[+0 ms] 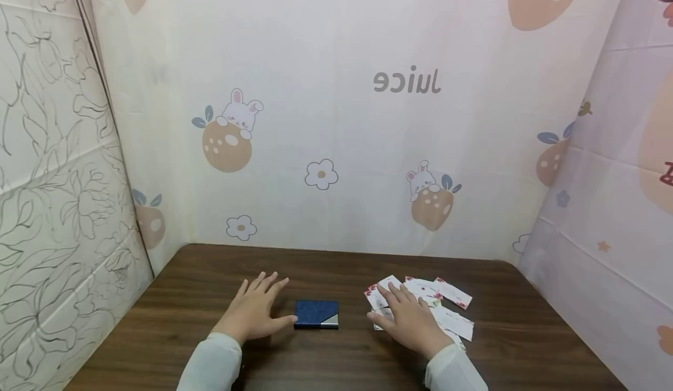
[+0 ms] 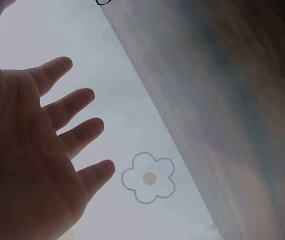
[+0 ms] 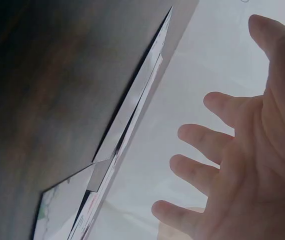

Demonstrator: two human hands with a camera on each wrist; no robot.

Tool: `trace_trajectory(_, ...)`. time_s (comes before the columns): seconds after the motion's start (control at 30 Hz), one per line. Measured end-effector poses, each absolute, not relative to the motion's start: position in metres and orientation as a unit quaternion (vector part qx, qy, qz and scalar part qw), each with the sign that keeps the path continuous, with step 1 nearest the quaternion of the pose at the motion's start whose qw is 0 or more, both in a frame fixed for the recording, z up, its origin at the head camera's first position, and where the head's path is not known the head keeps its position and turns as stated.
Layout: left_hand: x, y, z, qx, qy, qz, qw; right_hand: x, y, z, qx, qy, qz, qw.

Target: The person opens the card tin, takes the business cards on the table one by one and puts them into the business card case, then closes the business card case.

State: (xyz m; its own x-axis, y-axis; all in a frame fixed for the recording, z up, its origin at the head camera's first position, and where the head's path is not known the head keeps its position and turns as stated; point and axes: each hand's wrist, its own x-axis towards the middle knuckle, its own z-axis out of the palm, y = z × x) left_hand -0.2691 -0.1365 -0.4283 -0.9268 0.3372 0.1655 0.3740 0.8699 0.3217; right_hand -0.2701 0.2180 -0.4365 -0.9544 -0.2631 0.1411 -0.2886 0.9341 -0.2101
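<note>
A dark blue card case (image 1: 316, 312) with a silver corner lies on the wooden table between the two hands. My left hand (image 1: 253, 311) is held just left of it, fingers spread, the thumb tip right by the case's edge. Over a loose pile of white cards (image 1: 456, 322) with red floral corners, my right hand (image 1: 409, 321) spreads its fingers and covers part of the pile. In the right wrist view the cards (image 3: 65, 210) lie on the tabletop, apart from the raised palm (image 3: 252, 165). The left wrist view has an empty palm (image 2: 27, 155) with its fingers extended.
The dark wooden table (image 1: 326, 268) has rounded far corners. A pale curtain (image 1: 326, 116) printed with rabbits, fruit and flowers hangs right behind it, with more printed cloth (image 1: 58, 145) on the left side and on the right.
</note>
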Motion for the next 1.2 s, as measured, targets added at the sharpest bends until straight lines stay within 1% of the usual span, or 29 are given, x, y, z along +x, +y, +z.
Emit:
trace_trajectory(0.1,-0.273,-0.134,-0.426,-0.203,-0.963,-0.174,0.044,-0.271,0.217,-0.436,0.154,-0.979,0.118,0.058)
trace_trajectory(0.23,-0.279,-0.129,-0.422,-0.251,-0.952,-0.176,0.025,-0.272,0.213,-0.434,0.2,-0.968,0.137,0.059)
trace_trajectory(0.37,-0.284,-0.123,-0.419,-0.297,-0.941,-0.16,0.01,-0.275,0.205,-0.431,0.243,-0.958,0.149,0.041)
trace_trajectory(0.47,-0.287,-0.118,-0.418,-0.319,-0.938,-0.133,0.009,-0.278,0.2,-0.431,0.26,-0.954,0.145,0.024)
trace_trajectory(0.8,-0.295,-0.107,-0.423,-0.347,-0.934,-0.088,0.017,-0.286,0.183,-0.433,0.299,-0.944,0.137,-0.014)
trace_trajectory(1.0,-0.301,-0.103,-0.429,-0.359,-0.928,-0.101,0.018,-0.288,0.176,-0.436,0.294,-0.946,0.133,-0.033)
trace_trajectory(1.2,-0.304,-0.1,-0.431,-0.356,-0.928,-0.107,0.007,-0.292,0.168,-0.438,0.305,-0.943,0.13,-0.04)
